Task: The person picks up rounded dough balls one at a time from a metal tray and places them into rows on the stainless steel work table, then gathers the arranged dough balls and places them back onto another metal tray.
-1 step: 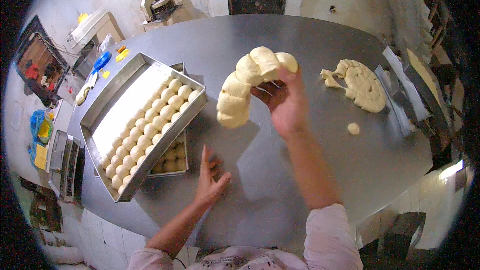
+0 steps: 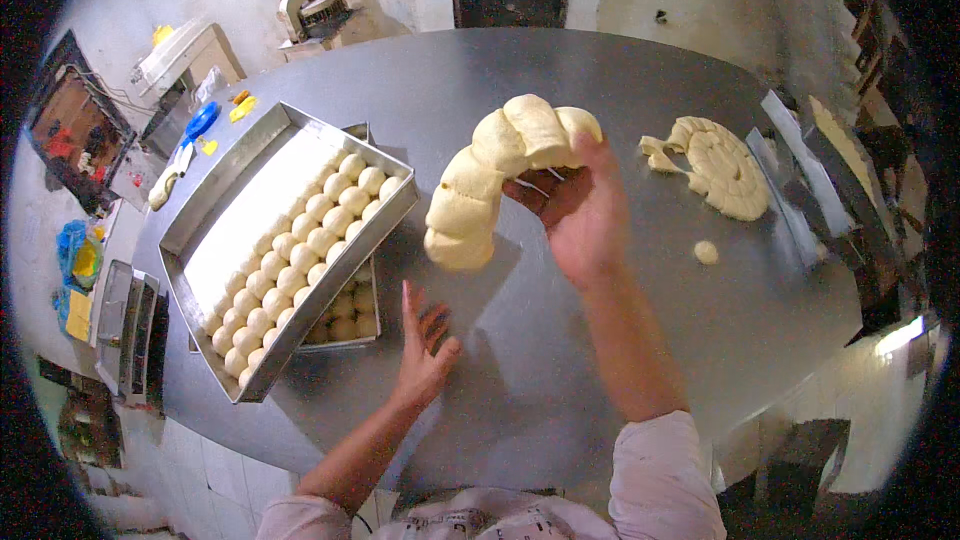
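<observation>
My right hand [image 2: 585,210] grips one end of a curved strip of joined dough pieces [image 2: 470,190], held above the steel table. Its other end hangs down toward the left. Below it, my left hand [image 2: 422,345] is empty with fingers apart, to the right of a deep metal tray [image 2: 335,275]. Rows of round dough balls [image 2: 283,282] fill the tray's right part; its left part shows a white surface. A scored, flat dough round [image 2: 728,175] with a piece out of its left side lies at the right. Near it sits a small dough ball [image 2: 706,253].
Under the tilted tray is another metal tray [image 2: 345,338] with dough balls. Metal sheets [image 2: 795,200] stand along the table's right side. At the far left edge are a blue round item [image 2: 202,120] and yellow scraps [image 2: 243,110]. A lever press [image 2: 312,10] stands behind the table [image 2: 600,70].
The hanging end of the dough strip has dropped slightly and shifted left. My right hand has moved a little lower and to the right; the left hand stays nearly in place.
</observation>
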Available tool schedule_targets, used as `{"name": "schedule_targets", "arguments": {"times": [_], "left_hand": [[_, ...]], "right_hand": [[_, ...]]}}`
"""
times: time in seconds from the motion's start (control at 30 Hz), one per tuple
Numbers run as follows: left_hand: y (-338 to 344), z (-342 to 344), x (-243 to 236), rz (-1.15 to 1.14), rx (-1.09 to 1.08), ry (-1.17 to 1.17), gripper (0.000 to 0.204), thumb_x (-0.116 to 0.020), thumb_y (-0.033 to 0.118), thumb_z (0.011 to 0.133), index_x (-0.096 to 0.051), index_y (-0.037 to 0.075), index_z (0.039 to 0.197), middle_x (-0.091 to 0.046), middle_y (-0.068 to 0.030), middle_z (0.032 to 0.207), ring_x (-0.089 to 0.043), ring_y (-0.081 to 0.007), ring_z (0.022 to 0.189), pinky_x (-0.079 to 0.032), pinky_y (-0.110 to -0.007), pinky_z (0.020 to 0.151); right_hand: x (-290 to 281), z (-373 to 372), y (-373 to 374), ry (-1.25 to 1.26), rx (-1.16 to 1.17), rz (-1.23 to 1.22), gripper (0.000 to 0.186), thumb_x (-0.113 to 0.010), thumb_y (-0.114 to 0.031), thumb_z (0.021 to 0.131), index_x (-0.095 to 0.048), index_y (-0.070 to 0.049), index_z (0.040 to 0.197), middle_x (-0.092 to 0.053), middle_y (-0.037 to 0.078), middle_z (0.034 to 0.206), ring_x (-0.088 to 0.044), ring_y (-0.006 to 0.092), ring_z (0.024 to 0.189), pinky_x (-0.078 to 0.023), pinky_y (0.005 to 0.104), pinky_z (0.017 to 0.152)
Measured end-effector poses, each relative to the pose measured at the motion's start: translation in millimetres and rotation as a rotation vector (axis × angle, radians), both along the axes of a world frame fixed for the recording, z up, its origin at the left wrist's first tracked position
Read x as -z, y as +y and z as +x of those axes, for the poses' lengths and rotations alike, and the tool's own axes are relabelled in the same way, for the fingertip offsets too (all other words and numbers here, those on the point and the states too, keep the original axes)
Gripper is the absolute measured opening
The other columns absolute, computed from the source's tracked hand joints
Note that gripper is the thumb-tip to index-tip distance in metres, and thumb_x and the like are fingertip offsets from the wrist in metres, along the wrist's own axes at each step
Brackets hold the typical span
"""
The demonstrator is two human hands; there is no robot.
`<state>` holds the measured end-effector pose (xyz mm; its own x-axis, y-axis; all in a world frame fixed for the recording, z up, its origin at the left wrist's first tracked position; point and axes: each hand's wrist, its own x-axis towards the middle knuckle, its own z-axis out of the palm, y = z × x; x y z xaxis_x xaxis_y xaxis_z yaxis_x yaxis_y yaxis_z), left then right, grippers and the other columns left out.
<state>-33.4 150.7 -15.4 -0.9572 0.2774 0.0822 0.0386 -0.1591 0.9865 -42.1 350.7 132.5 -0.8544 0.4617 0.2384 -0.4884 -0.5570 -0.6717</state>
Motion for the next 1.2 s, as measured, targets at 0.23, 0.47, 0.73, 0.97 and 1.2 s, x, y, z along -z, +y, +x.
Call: {"name": "schedule_targets", "arguments": {"times": [0.23,0.47,0.73,0.97,1.2], "left_hand": [[-36,0,-21,-0.338,0.509,-0.277,0.040,-0.054,0.021,0.087,-0.046,-0.001,0.120,-0.058,-0.0122,0.104,-0.055,-0.0166,0.094,-0.044,-0.030,0.079],[-88,-6,2,-0.742,0.491,0.136,0.051,-0.062,0.034,0.082,-0.050,-0.006,0.111,-0.060,-0.0185,0.090,-0.059,-0.0291,0.087,-0.046,-0.036,0.075],[-15,-6,-1,-0.842,0.218,0.619,0.044,-0.073,0.020,0.068,-0.055,0.005,0.106,-0.057,-0.0164,0.092,-0.056,-0.0348,0.085,-0.046,-0.043,0.074],[-105,9,13,-0.938,0.306,0.435,0.028,-0.065,0.015,0.071,-0.058,0.006,0.097,-0.059,-0.0160,0.079,-0.058,-0.0333,0.076,-0.046,-0.042,0.069],[-213,54,-34,-0.654,0.353,0.171,0.042,-0.068,0.013,0.067,-0.059,0.007,0.108,-0.061,-0.0115,0.092,-0.060,-0.0277,0.085,-0.046,-0.034,0.075]], "right_hand": [[137,77,55,-0.964,0.271,1.181,0.051,-0.050,-0.035,0.089,-0.039,-0.005,0.129,-0.052,0.015,0.121,-0.051,0.0318,0.110,-0.042,0.0461,0.091],[205,182,-20,-1.382,0.865,1.638,0.047,-0.045,-0.037,0.090,-0.044,-0.008,0.127,-0.032,0.017,0.138,-0.027,0.0359,0.128,-0.020,0.0523,0.104],[187,171,-23,-1.486,0.857,1.656,0.043,-0.050,-0.036,0.088,-0.047,-0.014,0.124,-0.038,0.014,0.132,-0.030,0.0321,0.126,-0.022,0.0521,0.102],[189,181,-21,-1.299,0.859,1.611,0.040,-0.056,-0.031,0.084,-0.051,-0.014,0.120,-0.041,0.012,0.130,-0.033,0.0309,0.123,-0.022,0.0517,0.102],[169,165,-85,-0.875,0.275,1.253,0.038,-0.060,-0.020,0.082,-0.053,-0.007,0.117,-0.048,0.008,0.125,-0.043,0.0228,0.117,-0.036,0.0395,0.096]]}}
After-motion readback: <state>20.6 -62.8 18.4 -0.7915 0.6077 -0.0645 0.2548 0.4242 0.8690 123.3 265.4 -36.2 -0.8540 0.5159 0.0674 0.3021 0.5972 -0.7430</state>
